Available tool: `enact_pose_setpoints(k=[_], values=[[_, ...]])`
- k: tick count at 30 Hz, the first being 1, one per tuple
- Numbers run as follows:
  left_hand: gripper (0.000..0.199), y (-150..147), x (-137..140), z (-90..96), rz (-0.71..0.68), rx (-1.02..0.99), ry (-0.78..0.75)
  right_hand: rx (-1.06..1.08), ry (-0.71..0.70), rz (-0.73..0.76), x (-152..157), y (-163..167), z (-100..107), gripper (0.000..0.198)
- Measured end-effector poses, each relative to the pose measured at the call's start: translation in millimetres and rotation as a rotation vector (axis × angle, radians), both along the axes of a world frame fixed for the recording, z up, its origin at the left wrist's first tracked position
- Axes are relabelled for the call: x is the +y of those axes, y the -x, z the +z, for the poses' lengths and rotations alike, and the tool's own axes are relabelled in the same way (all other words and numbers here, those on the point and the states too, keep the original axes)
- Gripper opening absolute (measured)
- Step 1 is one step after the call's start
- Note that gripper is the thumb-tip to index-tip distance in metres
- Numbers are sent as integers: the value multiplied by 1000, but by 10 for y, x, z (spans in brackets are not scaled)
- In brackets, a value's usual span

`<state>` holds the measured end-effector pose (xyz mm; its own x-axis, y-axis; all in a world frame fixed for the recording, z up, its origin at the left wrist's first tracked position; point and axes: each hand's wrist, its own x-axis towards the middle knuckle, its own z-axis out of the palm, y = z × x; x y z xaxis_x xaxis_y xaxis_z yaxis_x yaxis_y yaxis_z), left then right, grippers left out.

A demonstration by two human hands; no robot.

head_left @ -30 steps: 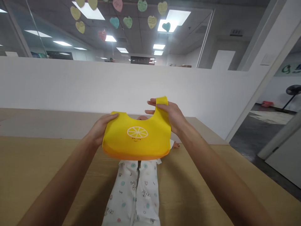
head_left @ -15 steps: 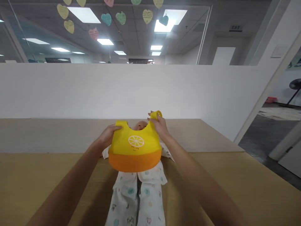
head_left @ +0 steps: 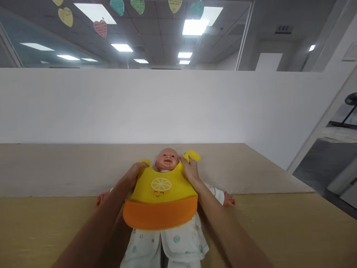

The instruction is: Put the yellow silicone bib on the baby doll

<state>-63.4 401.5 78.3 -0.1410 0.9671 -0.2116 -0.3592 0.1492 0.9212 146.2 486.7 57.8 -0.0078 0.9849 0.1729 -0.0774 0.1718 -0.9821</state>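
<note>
A yellow baby bib point(head_left: 167, 191) with an orange pocket, a white citrus slice and a small smiling face lies over the chest of a baby doll point(head_left: 167, 159). The doll is on its back in white patterned clothes point(head_left: 184, 242), arms spread to both sides, its head just above the bib's neckline. My left hand point(head_left: 135, 172) is closed on the bib's left neck strap. My right hand point(head_left: 191, 169) grips the right strap, whose end curls up past my fingers. My forearms partly hide the doll's sleeves.
The doll's legs rest on a tan surface point(head_left: 273, 223), its head and shoulders on a paler strip point(head_left: 69, 167) behind. A white wall point(head_left: 125, 106) with glass above stands at the back. At right are a doorway and a grey floor point(head_left: 315, 160).
Both hands have lowered the bib from in front of the doll onto its chest. The doll's face and arms now show. The view has shifted slightly.
</note>
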Motion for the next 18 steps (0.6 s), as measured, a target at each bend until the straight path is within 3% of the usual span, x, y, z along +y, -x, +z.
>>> enact_pose_setpoints(k=[5, 12, 18], values=[[19, -59, 141, -86, -54, -131, 78, 191, 306, 53, 36, 51, 6, 13], [21, -103, 175, -156, -82, -224, 102, 388, 558, 183, 31, 27, 4, 11], [36, -101, 120, -173, -67, -267, -43, 461, 588, 294, -14, 14, 4, 9]])
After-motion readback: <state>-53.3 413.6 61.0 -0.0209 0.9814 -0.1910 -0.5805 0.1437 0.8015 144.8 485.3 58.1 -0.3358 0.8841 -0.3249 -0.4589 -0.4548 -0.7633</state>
